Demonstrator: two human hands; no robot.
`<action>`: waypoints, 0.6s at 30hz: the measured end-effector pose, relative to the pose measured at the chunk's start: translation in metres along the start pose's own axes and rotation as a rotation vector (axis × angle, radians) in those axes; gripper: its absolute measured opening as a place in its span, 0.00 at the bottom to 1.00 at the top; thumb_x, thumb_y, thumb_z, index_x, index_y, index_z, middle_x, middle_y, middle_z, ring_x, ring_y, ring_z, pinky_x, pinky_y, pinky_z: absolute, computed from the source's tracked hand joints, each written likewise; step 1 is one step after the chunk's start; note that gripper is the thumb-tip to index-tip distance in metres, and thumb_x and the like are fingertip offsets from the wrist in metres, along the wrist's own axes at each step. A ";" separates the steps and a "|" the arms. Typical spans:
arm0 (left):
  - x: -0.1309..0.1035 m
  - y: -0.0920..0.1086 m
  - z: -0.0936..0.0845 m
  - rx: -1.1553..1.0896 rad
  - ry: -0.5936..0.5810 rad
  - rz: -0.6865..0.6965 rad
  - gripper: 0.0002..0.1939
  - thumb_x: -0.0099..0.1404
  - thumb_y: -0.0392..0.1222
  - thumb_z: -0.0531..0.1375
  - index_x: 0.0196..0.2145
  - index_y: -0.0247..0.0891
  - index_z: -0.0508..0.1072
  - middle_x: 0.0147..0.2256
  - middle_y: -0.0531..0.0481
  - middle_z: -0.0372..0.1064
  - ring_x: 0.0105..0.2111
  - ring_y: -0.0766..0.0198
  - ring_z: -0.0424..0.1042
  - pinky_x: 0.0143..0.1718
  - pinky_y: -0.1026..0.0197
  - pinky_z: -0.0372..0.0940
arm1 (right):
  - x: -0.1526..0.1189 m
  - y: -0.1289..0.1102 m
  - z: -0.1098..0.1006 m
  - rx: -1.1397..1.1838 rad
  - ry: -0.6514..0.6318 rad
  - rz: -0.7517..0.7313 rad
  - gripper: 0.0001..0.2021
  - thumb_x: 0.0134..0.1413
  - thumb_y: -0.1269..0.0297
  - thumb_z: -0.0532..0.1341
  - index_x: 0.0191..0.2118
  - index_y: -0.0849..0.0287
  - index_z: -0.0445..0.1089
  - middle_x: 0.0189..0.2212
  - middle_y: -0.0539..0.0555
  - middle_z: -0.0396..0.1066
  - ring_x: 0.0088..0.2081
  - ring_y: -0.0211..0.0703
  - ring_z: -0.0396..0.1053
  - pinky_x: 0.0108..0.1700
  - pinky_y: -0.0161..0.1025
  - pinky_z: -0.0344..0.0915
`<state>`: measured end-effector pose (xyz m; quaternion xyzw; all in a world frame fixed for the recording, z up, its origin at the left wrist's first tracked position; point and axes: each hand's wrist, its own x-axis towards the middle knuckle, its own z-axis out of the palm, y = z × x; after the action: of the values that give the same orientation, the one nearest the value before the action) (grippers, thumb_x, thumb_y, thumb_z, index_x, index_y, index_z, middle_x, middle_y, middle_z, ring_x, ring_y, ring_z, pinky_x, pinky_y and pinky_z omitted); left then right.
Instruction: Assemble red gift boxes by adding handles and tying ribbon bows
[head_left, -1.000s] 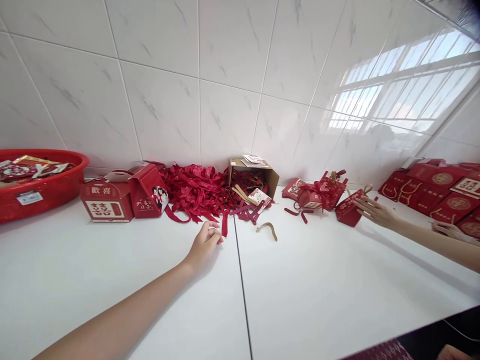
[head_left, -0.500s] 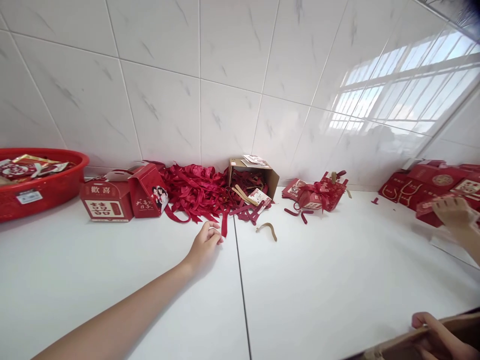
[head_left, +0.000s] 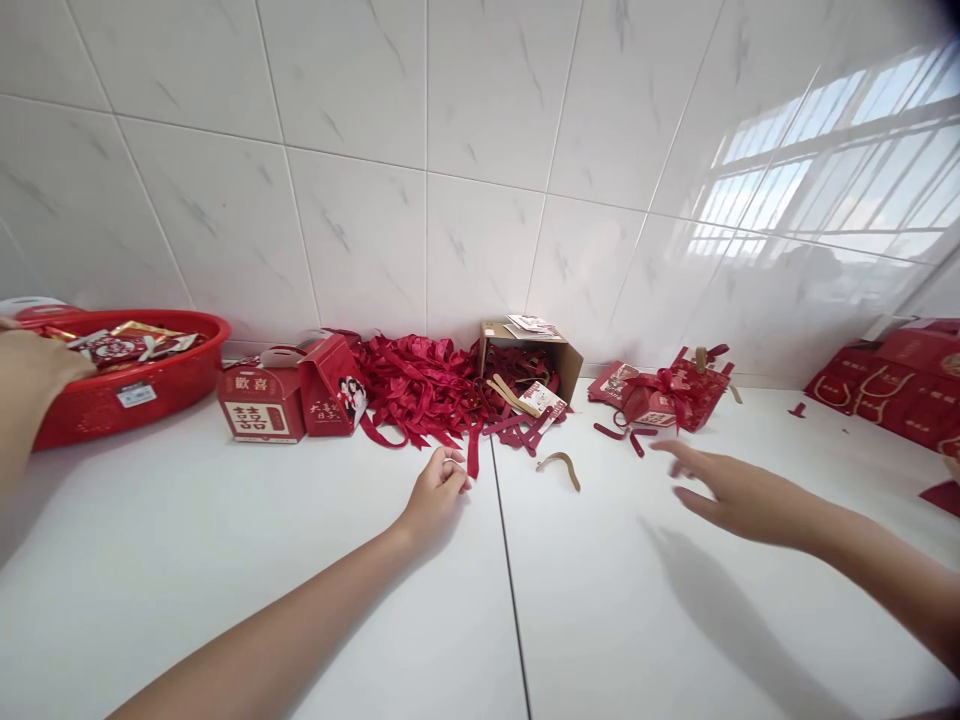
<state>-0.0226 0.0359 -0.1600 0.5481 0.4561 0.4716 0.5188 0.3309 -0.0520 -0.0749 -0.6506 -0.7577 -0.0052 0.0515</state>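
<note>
My left hand [head_left: 436, 492] rests on the white table with its fingers curled in, beside the hanging tail of a red ribbon [head_left: 473, 452]. Nothing shows between those fingers. Over the table at the right, my right hand [head_left: 716, 490] is open, fingers apart and pointing left. Just beyond its fingertips lie short dark red strips [head_left: 637, 440] and a small red box tied with a bow [head_left: 651, 400]. A heap of red ribbons [head_left: 416, 385] lies behind my left hand, against an open carton [head_left: 571, 365] of dark red straps. A tan strap [head_left: 562, 465] lies in front.
Two red gift boxes [head_left: 261, 405] stand left of the ribbons. Another person's hand [head_left: 45, 380] reaches over a red basin [head_left: 180, 372] of packets at far left. Red bags [head_left: 885, 395] are at far right. A tiled wall [head_left: 480, 240] closes off the back.
My right hand has come up from the box edge at lower right to above the table. Another person's hand has appeared over the basin. The view has shifted slightly left; my left hand stays beside the ribbon tail.
</note>
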 end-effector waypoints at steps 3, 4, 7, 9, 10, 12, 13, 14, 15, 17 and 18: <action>0.000 -0.001 0.000 -0.006 0.006 -0.006 0.07 0.56 0.39 0.52 0.34 0.40 0.59 0.23 0.55 0.62 0.25 0.65 0.63 0.28 0.64 0.58 | 0.066 -0.064 0.005 0.053 -0.085 -0.104 0.22 0.58 0.66 0.54 0.58 0.59 0.59 0.51 0.63 0.70 0.49 0.53 0.70 0.46 0.48 0.68; 0.001 -0.002 0.000 -0.009 0.009 -0.007 0.07 0.56 0.38 0.52 0.34 0.40 0.59 0.23 0.55 0.62 0.25 0.65 0.63 0.28 0.64 0.58 | 0.085 -0.083 0.011 0.067 -0.108 -0.141 0.21 0.58 0.67 0.55 0.57 0.57 0.60 0.50 0.61 0.70 0.48 0.52 0.70 0.46 0.47 0.68; 0.003 -0.006 -0.002 -0.018 0.010 -0.002 0.07 0.55 0.38 0.53 0.33 0.40 0.59 0.23 0.55 0.62 0.25 0.65 0.63 0.29 0.64 0.59 | 0.129 -0.131 0.039 0.120 -0.185 -0.258 0.18 0.58 0.64 0.59 0.54 0.57 0.64 0.48 0.58 0.70 0.47 0.47 0.70 0.47 0.46 0.68; 0.005 -0.009 -0.003 -0.022 0.000 0.003 0.07 0.54 0.37 0.53 0.33 0.40 0.59 0.22 0.56 0.62 0.26 0.65 0.64 0.29 0.64 0.60 | 0.151 -0.156 0.055 0.142 -0.203 -0.276 0.14 0.61 0.60 0.57 0.51 0.56 0.66 0.50 0.57 0.68 0.46 0.44 0.69 0.48 0.46 0.68; 0.006 -0.010 -0.004 -0.022 -0.007 0.003 0.07 0.54 0.37 0.53 0.33 0.40 0.59 0.22 0.56 0.62 0.26 0.65 0.64 0.30 0.64 0.60 | 0.160 -0.166 0.062 0.148 -0.208 -0.267 0.14 0.62 0.60 0.56 0.51 0.57 0.66 0.50 0.57 0.67 0.46 0.44 0.69 0.48 0.46 0.68; 0.007 -0.012 -0.005 -0.019 -0.019 -0.004 0.08 0.53 0.36 0.53 0.33 0.40 0.59 0.22 0.56 0.62 0.26 0.65 0.63 0.30 0.64 0.60 | 0.175 -0.181 0.071 0.153 -0.228 -0.230 0.14 0.61 0.60 0.57 0.51 0.58 0.66 0.50 0.57 0.67 0.46 0.44 0.69 0.47 0.47 0.69; 0.007 -0.013 -0.005 -0.017 -0.022 -0.011 0.08 0.53 0.36 0.52 0.33 0.40 0.59 0.22 0.56 0.62 0.26 0.65 0.63 0.30 0.64 0.60 | 0.181 -0.185 0.074 0.155 -0.241 -0.212 0.15 0.61 0.60 0.58 0.51 0.60 0.66 0.49 0.57 0.67 0.46 0.45 0.69 0.47 0.48 0.69; 0.007 -0.013 -0.006 -0.015 -0.024 -0.019 0.08 0.53 0.35 0.52 0.33 0.40 0.59 0.22 0.56 0.62 0.26 0.65 0.63 0.30 0.64 0.59 | 0.186 -0.188 0.077 0.158 -0.258 -0.196 0.16 0.61 0.60 0.58 0.51 0.61 0.65 0.49 0.57 0.67 0.46 0.46 0.69 0.46 0.48 0.69; 0.007 -0.013 -0.006 -0.012 -0.026 -0.029 0.08 0.54 0.35 0.51 0.34 0.40 0.59 0.22 0.56 0.62 0.26 0.66 0.63 0.30 0.64 0.59 | 0.191 -0.189 0.080 0.165 -0.273 -0.185 0.16 0.60 0.60 0.58 0.51 0.61 0.66 0.49 0.57 0.67 0.46 0.46 0.69 0.46 0.48 0.69; 0.007 -0.012 -0.005 -0.007 -0.028 -0.044 0.07 0.54 0.35 0.51 0.34 0.40 0.59 0.23 0.56 0.63 0.26 0.66 0.62 0.30 0.65 0.59 | 0.197 -0.188 0.085 0.185 -0.296 -0.172 0.15 0.61 0.60 0.58 0.51 0.61 0.66 0.49 0.57 0.67 0.46 0.45 0.69 0.46 0.47 0.69; 0.007 -0.012 -0.005 -0.004 -0.028 -0.050 0.07 0.54 0.34 0.51 0.34 0.40 0.59 0.23 0.56 0.63 0.27 0.66 0.62 0.30 0.65 0.58 | 0.199 -0.187 0.088 0.201 -0.298 -0.168 0.15 0.61 0.60 0.58 0.50 0.60 0.66 0.49 0.57 0.68 0.45 0.45 0.69 0.46 0.47 0.69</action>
<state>-0.0263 0.0436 -0.1712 0.5420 0.4613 0.4516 0.5381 0.1112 0.1215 -0.1348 -0.5701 -0.8054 0.1624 0.0028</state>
